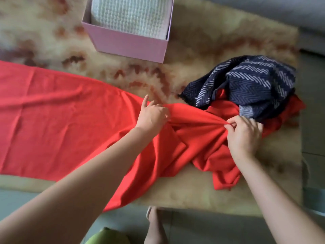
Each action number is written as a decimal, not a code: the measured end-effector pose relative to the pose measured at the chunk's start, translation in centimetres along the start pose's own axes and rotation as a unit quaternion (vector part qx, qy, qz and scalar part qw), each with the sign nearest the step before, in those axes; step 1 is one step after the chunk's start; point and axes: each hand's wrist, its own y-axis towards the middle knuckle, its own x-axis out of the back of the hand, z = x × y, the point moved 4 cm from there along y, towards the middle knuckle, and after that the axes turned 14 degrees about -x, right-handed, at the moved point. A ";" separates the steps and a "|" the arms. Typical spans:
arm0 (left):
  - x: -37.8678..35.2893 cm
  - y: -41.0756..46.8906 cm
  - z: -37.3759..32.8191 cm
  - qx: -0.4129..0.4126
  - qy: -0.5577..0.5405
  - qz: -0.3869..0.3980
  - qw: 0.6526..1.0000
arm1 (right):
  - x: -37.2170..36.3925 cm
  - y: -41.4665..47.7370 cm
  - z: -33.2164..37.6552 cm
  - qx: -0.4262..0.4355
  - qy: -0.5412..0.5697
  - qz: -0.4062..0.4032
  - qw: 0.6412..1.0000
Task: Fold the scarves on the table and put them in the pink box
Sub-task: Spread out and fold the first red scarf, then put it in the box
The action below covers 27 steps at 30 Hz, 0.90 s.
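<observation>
Red scarf (52, 120) lies with its long axis left to right across the worktop (193, 55). We note the left stretch spread nearly flat; the right stretch is bunched, and its far end runs under a crumpled navy patterned scarf (249, 83). Both hands sit at the bunched middle. Left hand (152, 115) rests on the cloth with most fingers curled into it and one finger lifted straight. Right hand (243, 136) pinches a gathered ridge of red cloth between thumb and fingers, with a taut pleat running between the two hands. The unspread part lies to the right of both hands, so the right hand is nearer; we judge that the next move turns on drawing that end out from under the navy scarf along the same axis. Pink box (130, 44) stands open at the far side, well apart from the hands, and holds a folded white knitted scarf (130, 14). The red scarf is not yet folded.
</observation>
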 end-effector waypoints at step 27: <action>-6.7 9.5 -15.5 -0.084 -0.076 0.101 0.988 | -3.9 -9.0 -14.2 -0.407 0.295 0.181 0.845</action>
